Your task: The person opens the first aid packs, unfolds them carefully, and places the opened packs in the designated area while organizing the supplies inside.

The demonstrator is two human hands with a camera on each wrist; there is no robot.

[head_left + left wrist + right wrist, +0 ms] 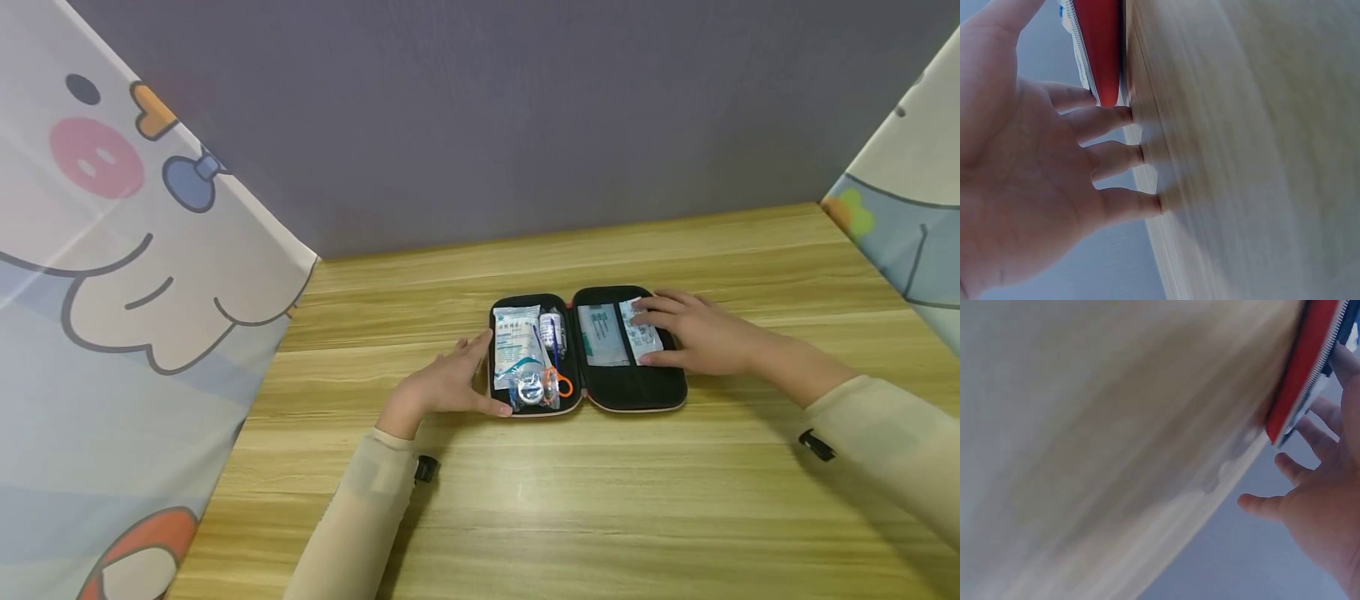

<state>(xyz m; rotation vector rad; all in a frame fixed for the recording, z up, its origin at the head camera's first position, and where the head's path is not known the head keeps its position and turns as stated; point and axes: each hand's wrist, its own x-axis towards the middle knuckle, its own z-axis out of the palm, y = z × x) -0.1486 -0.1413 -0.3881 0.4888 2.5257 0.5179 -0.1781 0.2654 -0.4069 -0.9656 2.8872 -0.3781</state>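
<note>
A red zippered first-aid case lies spread flat on the table, its black left half [573, 379] and right half [637, 392] joined at the middle. In the left half are a white printed packet [517, 333], a small wrapped roll [551, 329], orange-handled scissors [564, 386] and a bagged white roll of tape [531, 387]. My left hand [450, 379] is at the left edge, thumb by the front corner and fingers spread. Over the right half, my right hand [708, 337] has extended fingers on a white packet [639, 329] in a pocket. Beside that sits a pale green-printed packet [602, 335].
The wood-grain table [570, 500] stretches out in front of the case. A grey panel [525, 125] rises behind it. Cartoon-printed cloths hang at the left [150, 333] and the right [930, 217].
</note>
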